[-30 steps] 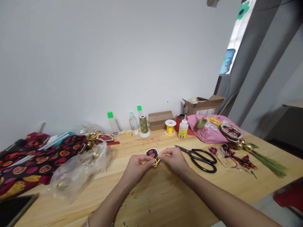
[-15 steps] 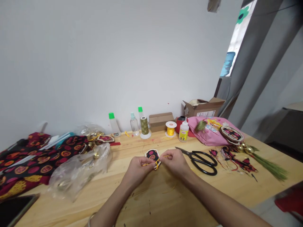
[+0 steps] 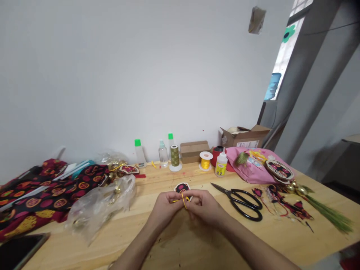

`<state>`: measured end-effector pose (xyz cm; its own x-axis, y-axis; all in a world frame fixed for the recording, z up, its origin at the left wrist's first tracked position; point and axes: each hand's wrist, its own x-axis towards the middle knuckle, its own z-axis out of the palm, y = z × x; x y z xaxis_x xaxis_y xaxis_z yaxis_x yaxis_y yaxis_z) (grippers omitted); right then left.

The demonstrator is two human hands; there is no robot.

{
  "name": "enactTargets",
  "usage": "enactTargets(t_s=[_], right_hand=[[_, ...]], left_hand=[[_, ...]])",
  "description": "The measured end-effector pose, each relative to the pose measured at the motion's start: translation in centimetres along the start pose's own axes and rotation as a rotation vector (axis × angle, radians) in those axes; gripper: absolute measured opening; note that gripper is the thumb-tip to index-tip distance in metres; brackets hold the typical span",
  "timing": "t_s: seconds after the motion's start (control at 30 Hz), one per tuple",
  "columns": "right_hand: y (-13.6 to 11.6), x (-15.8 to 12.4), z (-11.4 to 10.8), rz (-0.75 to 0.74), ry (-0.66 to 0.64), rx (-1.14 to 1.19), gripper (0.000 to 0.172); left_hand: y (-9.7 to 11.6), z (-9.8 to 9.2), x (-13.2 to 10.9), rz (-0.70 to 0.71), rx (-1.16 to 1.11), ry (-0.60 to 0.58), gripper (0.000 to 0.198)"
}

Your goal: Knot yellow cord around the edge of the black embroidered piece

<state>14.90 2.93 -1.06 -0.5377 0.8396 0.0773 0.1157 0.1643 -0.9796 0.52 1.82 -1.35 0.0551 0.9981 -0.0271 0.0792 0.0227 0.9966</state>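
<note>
Yellow cord [image 3: 183, 200] runs in a loop between my two hands, low over the middle of the table. My left hand [image 3: 168, 205] pinches it between thumb and fingers. My right hand [image 3: 204, 207] is closed on the same cord, its fingertips touching those of the left. Just beyond them is a small patterned piece [image 3: 182, 187], dark with red-pink discs and a pale edge; my fingers hide its near part. Black-handled scissors [image 3: 239, 200] lie to the right of my right hand, blades pointing away and left.
Along the wall stand green-capped bottles [image 3: 139, 153], a green thread spool [image 3: 174, 156], a yellow cord spool [image 3: 206, 162] and a glue bottle [image 3: 221, 164]. Patterned cloth [image 3: 64, 191] and a plastic bag [image 3: 99, 210] lie left. Fabric scraps [image 3: 284, 204] and a tasselled ornament [image 3: 279, 170] lie right.
My hands have come together, the right moving left to meet the left. The cord now forms a loop at the fingertips. The view has tilted up a little.
</note>
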Motion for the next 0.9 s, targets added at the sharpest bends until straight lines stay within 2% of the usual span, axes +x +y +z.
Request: enactTargets(t_s=[0.07,0.13,0.37,0.57,0.77,0.9], right_hand=[[0.08,0.07,0.25,-0.097,0.143,-0.214,0.024],[0.07,0.03,0.23,-0.169,0.231,-0.398,0.021],[-0.04,-0.29,-0.15,-0.221,0.297,-0.753,0.018],[-0.04,-0.32,-0.29,-0.228,0.267,-0.854,0.016],[-0.23,-0.33,-0.31,-0.255,0.309,-0.870,0.011],[-0.26,-0.24,-0.29,-0.267,0.316,-0.851,0.012]], left_hand=[[0.10,-0.04,0.04,-0.030,-0.030,0.009,0.018],[0.29,-0.10,-0.01,-0.056,-0.057,-0.005,0.018],[0.43,-0.03,-0.18,-0.075,-0.087,-0.104,0.019],[0.09,0.32,-0.26,-0.047,0.002,-0.035,0.023],[0.83,0.48,-0.37,-0.046,0.030,0.000,0.020],[0.62,0.27,-0.36,-0.009,0.067,0.003,0.021]])
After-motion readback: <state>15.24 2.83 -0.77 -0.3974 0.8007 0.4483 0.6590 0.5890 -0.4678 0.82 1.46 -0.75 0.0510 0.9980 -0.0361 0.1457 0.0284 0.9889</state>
